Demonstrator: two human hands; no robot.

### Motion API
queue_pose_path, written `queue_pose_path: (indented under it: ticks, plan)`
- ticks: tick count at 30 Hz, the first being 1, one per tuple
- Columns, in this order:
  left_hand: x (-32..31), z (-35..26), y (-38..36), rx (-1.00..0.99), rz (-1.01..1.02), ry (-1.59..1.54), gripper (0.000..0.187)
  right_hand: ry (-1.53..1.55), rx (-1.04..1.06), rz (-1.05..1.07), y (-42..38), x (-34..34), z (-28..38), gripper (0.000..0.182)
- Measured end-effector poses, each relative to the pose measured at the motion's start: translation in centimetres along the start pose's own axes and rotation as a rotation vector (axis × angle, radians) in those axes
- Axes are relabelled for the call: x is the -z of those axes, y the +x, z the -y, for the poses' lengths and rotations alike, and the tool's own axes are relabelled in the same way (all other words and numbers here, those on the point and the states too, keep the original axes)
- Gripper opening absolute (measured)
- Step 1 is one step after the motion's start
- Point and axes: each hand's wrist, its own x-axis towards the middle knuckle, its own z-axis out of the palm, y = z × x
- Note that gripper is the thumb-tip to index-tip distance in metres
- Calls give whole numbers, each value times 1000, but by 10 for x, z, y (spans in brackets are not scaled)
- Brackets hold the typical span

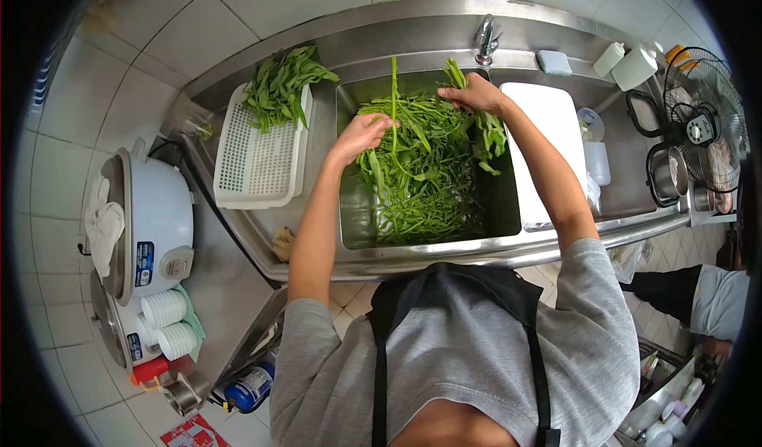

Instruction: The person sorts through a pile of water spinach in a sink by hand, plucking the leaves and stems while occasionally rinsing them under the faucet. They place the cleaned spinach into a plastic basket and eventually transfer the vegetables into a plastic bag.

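Observation:
Leafy green vegetables [429, 201] fill much of the steel sink basin [349, 217]. Over the basin's left side, my left hand [365, 136] is closed on a long green stem that stands upright between the fingers. My right hand [474, 94] grips a bunch of greens [490, 139] at the basin's back right, with leaves hanging below it and stems poking out above. To the left of the basin, a white perforated basket [258, 161] holds a pile of leafy greens [287, 86] at its back end.
Behind the basin stands a faucet [486, 38]. A white board [548, 149] lies to its right, near a wire fan [702, 121]. A large cooker [159, 217] and stacked white bowls [165, 310] are at left. Another person [718, 300] is at far right.

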Motion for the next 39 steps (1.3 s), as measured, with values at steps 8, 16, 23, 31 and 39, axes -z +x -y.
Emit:
queue_pose_path:
  ticks: [8, 16, 23, 31, 39]
  plan:
    - [-12, -15, -2, -8, 59, 24, 24, 245, -2, 47, 4, -12, 11, 42]
    - [-22, -28, -7, -41, 50, 116, 23, 381, -17, 86, 2, -11, 21, 43]
    - [-29, -33, -9, -36, 195, -29, 27, 694, 30, 264, -2, -20, 37, 31]
    - [-28, -12, -21, -38, -58, 216, 30, 580, 53, 126, 0, -15, 38, 30]
    - [-26, 26, -19, -146, -39, 429, 30, 581, -26, -19, 8, -13, 26, 30]
